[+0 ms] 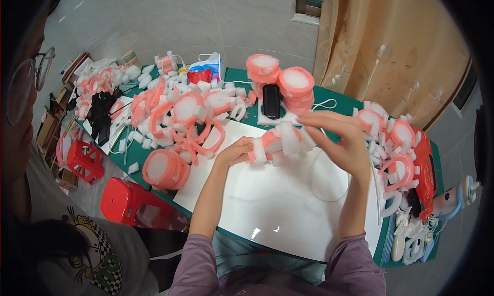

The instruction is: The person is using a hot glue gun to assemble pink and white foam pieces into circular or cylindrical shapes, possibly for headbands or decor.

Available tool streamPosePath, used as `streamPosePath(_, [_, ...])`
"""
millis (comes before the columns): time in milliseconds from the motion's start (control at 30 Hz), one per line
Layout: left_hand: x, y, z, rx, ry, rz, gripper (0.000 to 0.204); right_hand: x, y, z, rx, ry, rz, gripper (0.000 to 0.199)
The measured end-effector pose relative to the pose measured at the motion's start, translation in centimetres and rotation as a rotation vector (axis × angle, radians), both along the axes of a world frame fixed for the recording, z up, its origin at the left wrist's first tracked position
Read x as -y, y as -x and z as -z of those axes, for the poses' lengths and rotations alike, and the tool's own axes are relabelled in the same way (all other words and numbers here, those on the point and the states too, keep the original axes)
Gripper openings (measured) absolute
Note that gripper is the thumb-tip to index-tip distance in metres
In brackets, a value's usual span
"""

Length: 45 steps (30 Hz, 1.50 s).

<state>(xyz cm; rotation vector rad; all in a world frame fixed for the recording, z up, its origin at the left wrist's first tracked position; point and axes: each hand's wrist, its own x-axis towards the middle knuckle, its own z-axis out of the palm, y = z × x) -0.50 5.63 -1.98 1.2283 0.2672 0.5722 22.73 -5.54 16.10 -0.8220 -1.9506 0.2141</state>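
Above the white board (267, 203), my left hand (236, 151) grips a pink-and-white foam piece (272, 141) by its left end, fingers wrapped round it. White foam blocks stick out from the pink foam, and the largest block (289, 137) is on its right side. My right hand (342, 144) is raised at that right side, fingers stretched out and apart from the thumb. Whether its fingertips touch the white foam I cannot tell. A stack of round pink foam pieces with white centres (165, 170) stands left of my left forearm.
Pink rings and white foam bits (188, 108) heap up on the green table (133, 164). A black oblong object (271, 101) stands by taller foam stacks (297, 85). More foam (399, 136) lies at right beside a red bag (424, 177). Another person (98, 234) is at left, near red stools (121, 201).
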Motion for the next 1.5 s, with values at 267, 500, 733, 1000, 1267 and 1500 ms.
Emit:
streamPosePath(267, [-0.3, -0.5, 0.1, 0.041, 0.074, 0.103, 0.050, 9.2, -0.4, -3.0, -0.232, -0.879, -0.247, 0.029])
streamPosePath(500, [-0.5, -0.1, 0.9, 0.071, 0.095, 0.036, 0.056, 15.9, -0.8, -7.0, 0.340, 0.097, -0.176, 0.026])
streamPosePath(733, [-0.9, -0.5, 1.1, 0.055, 0.066, 0.073, 0.058, 15.0, 0.4, -3.0, 0.069, -0.253, 0.084, 0.018])
streamPosePath(1000, [-0.3, -0.6, 0.1, 0.029, 0.060, 0.060, 0.061, 13.4, -0.5, -1.6, -0.026, -0.611, 0.078, 0.043])
streamPosePath(1267, [-0.8, -0.2, 0.8, 0.009, 0.089, 0.034, 0.059, 12.7, -1.6, -1.6, 0.010, -0.723, -0.005, 0.057])
streamPosePath(1500, [-0.3, -0.5, 0.9, 0.064, 0.137, 0.052, 0.055, 12.2, -1.7, -1.8, 0.128, -0.731, -0.156, 0.057])
